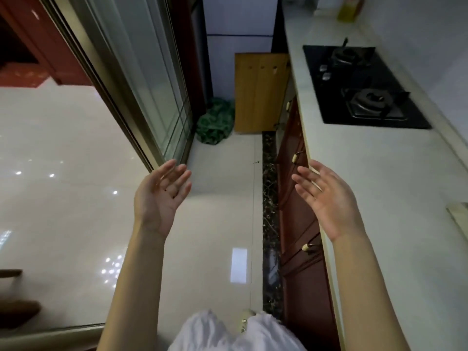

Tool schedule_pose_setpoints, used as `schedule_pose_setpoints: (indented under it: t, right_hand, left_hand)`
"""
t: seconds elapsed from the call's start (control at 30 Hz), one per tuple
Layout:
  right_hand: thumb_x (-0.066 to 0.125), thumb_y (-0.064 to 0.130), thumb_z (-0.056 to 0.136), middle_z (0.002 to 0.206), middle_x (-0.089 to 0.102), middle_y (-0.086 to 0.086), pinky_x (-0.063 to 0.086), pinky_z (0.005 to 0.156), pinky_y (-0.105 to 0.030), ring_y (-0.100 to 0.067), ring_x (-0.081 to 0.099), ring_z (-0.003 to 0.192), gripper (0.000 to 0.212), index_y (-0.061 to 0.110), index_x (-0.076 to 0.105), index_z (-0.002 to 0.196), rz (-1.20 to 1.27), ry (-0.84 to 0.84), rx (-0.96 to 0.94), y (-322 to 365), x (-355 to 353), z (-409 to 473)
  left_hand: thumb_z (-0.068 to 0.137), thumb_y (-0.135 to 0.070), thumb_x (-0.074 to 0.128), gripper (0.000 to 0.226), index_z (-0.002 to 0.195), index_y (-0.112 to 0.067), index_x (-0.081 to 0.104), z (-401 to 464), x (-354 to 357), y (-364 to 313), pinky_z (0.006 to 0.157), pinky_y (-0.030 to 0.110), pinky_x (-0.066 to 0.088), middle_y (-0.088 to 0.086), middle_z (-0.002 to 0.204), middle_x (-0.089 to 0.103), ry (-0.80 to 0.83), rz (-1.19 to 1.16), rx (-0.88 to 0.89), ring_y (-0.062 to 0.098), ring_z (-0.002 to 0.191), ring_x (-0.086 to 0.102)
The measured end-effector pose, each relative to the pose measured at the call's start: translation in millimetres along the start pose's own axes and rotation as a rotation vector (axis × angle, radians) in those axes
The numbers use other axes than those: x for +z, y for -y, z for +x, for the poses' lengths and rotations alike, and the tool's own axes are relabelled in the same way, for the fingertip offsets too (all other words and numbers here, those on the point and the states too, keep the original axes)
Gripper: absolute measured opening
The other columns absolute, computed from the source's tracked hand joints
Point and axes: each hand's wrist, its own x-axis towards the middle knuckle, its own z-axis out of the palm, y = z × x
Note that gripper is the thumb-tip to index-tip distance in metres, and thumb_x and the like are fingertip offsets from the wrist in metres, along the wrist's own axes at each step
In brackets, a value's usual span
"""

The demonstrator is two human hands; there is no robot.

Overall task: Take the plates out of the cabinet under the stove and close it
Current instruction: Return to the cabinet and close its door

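A black two-burner stove [364,89] is set into the pale countertop [367,173] on the right. Below it run dark red-brown cabinet fronts [296,198] with small knobs. One cabinet door [260,92], its light wooden inner side showing, stands swung open into the aisle near the stove's far end. The inside of that cabinet is hidden, and no plates are visible. My left hand [159,196] is raised over the floor, palm up and empty. My right hand [324,198] hovers by the countertop edge, fingers spread, holding nothing.
A glass sliding door [141,79] with a metal frame lines the left of the narrow aisle. A green bag [215,122] lies on the tiled floor beside the open door. A white fridge [238,29] stands at the far end. A yellow bottle [348,8] sits on the far counter.
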Motion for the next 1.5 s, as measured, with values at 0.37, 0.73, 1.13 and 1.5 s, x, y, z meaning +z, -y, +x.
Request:
schedule_pose_setpoints:
  t: [0.37,0.73,1.13,1.5]
  right_hand:
    - [0.040,0.013,0.096,0.102,0.067,-0.009,0.058,0.075,-0.027,-0.021,0.070,0.092,0.023,0.015,0.060,0.107,0.025,-0.106,0.004,-0.2,13.1,156.9]
    - [0.041,0.013,0.096,0.106,0.068,-0.008,0.058,0.077,-0.025,-0.019,0.069,0.097,0.023,0.017,0.060,0.110,-0.085,-0.141,-0.005,7.9,97.4,352.3]
    - [0.041,0.011,0.096,0.107,0.066,-0.009,0.058,0.078,-0.023,-0.018,0.068,0.096,0.024,0.014,0.057,0.113,-0.097,-0.145,0.038,19.8,138.4,523.3]
    - [0.041,0.013,0.097,0.111,0.066,-0.009,0.056,0.074,-0.022,-0.017,0.068,0.098,0.029,0.014,0.054,0.123,-0.205,0.005,0.068,70.6,186.2,744.1]
  left_hand:
    - [0.091,-0.021,0.037,0.030,0.100,-0.011,0.063,156.1,16.8,-11.7,0.084,0.033,0.055,0.007,0.103,0.067,-0.088,0.034,-0.041,0.017,0.087,0.073]
    - [0.094,-0.020,0.035,0.030,0.100,-0.010,0.062,373.5,79.8,-36.4,0.076,0.025,0.056,0.001,0.084,0.075,0.023,0.107,-0.138,0.014,0.080,0.072]
    - [0.094,-0.019,0.035,0.028,0.097,-0.011,0.062,534.6,118.4,-41.3,0.079,0.027,0.056,0.000,0.079,0.076,-0.049,0.092,-0.200,0.012,0.077,0.073]
    - [0.094,-0.016,0.035,0.027,0.096,-0.011,0.062,730.9,222.2,-55.2,0.072,0.024,0.057,-0.001,0.074,0.077,-0.059,0.041,-0.131,0.011,0.073,0.073]
